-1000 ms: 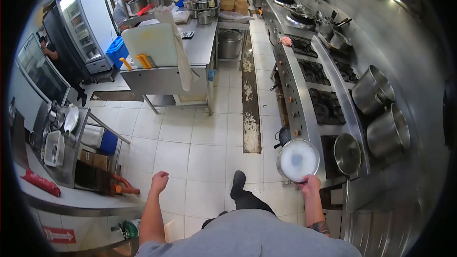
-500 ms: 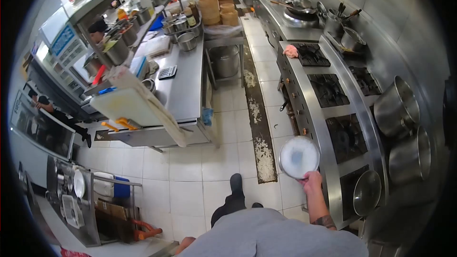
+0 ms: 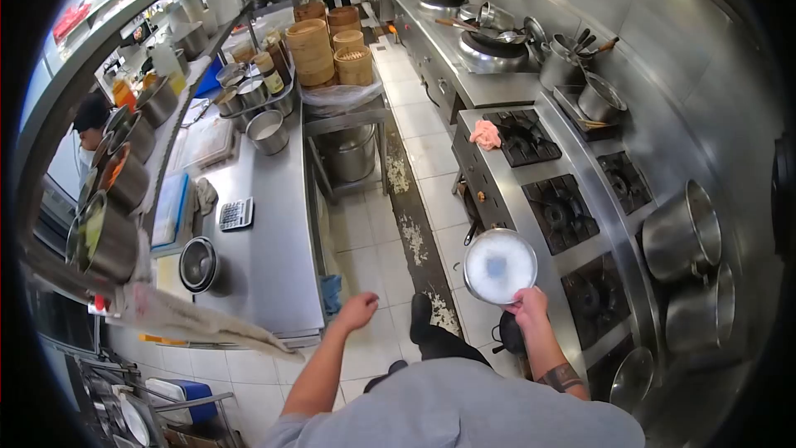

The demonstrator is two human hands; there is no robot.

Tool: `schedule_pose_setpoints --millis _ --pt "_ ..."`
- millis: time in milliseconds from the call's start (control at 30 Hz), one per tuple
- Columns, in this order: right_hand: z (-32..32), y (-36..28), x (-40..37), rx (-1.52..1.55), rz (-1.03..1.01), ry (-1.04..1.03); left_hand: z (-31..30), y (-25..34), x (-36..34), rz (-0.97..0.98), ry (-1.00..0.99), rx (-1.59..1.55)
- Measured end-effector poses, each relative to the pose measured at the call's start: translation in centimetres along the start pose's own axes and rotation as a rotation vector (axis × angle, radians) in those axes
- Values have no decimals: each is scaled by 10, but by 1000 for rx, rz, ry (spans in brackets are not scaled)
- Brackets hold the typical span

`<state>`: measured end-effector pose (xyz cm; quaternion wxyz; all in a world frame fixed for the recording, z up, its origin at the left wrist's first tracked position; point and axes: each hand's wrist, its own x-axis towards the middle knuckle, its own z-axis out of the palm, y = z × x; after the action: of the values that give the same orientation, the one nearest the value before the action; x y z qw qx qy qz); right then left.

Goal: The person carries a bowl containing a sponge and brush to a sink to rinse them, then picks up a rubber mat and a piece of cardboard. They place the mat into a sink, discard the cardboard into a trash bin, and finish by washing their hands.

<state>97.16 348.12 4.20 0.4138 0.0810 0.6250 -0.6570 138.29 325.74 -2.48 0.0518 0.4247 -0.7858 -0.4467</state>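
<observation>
My right hand [image 3: 529, 305] grips the near edge of a round metal pan lid [image 3: 499, 265] and holds it flat beside the stove range [image 3: 543, 199]. My left hand [image 3: 358, 311] swings free in front of me with curled fingers and holds nothing. It hangs just off the corner of the steel prep counter [image 3: 274, 257]. My foot steps forward on the tiled aisle between counter and stove.
Large steel pots [image 3: 681, 236] stand along the right wall. Bamboo steamers [image 3: 319, 48] are stacked at the counter's far end, with a bowl [image 3: 199, 264] and calculator [image 3: 235, 214] nearer. A floor drain grate [image 3: 410, 224] runs along the aisle. Other people work at far left and far back.
I have walked forward down the aisle, so the counter and stove have slid closer. My left hand has swung back into view. The lid stays in my right hand.
</observation>
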Motion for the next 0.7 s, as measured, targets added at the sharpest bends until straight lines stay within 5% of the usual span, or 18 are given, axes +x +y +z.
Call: schedule_pose_setpoints --millis 133,300,500,700 --pt "74 -35 64 -8 22 -60 -45 4 66 -101 43 57" --pt "164 -73 155 -30 67 -130 -69 -10 58 -279 45 23" --pt "267 -112 262 -114 43 -173 -80 -70 96 -613 114 -405" --pt "362 -185 335 -91 78 -128 -161 -55 309 -248 64 31"
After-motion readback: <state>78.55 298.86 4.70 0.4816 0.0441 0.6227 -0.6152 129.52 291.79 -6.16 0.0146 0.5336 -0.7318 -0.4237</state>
